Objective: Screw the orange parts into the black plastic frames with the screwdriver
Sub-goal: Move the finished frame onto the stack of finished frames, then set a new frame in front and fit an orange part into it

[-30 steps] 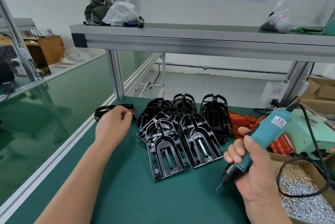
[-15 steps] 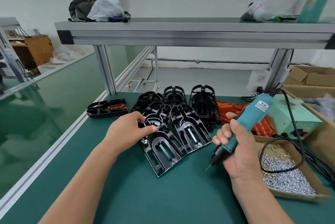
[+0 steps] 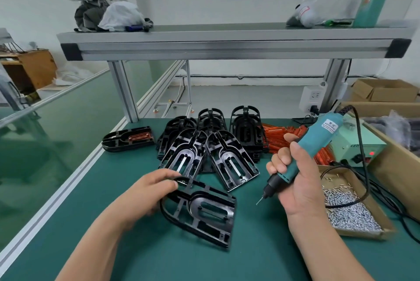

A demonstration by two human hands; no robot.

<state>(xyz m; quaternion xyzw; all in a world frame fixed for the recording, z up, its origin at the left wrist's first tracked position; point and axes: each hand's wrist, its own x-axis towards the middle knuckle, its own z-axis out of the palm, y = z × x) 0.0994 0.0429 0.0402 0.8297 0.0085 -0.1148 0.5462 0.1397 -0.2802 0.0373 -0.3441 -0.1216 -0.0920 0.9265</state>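
Green bench mat [image 3: 102, 189]: the left hand [image 3: 147, 192], pinching its rim, has drawn one black frame [image 3: 204, 210] out in front of the pile [image 3: 229, 160]; right of the pile the right hand [image 3: 295, 180] grips the screwdriver [image 3: 318, 139] (orange parts [image 3: 279, 133] lie unpicked), so fitting comes next

I have open green worktop [image 3: 102, 189] to the left of and nearer than the held frame [image 3: 204, 210]; the pile of black frames [image 3: 227, 158] closes off the far side, the box of screws [image 3: 354, 217] the right.
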